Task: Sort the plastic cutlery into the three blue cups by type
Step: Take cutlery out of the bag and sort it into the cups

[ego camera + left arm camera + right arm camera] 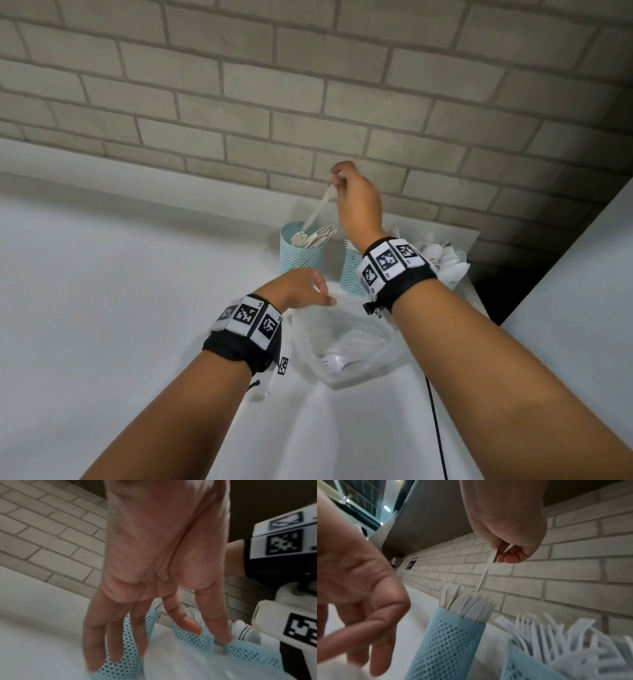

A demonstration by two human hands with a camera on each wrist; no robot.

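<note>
Three blue mesh cups stand by the brick wall. The left cup (301,255) (447,641) holds white knives, the middle cup (352,274) (522,666) forks, and the right one, mostly hidden behind my wrist, spoons (445,262). My right hand (356,202) (503,545) pinches the handle end of a white plastic knife (320,205) (486,569) whose tip dips into the left cup. My left hand (305,286) (154,601) hovers with straight, spread fingers over a clear plastic bag (342,342) holding a white fork (334,362), and it holds nothing.
The cups and bag rest on a white counter (120,308) against a grey brick wall (308,85). A white panel (582,291) rises at the right, with a dark gap beside it. A black cable (436,428) runs along the counter's right side.
</note>
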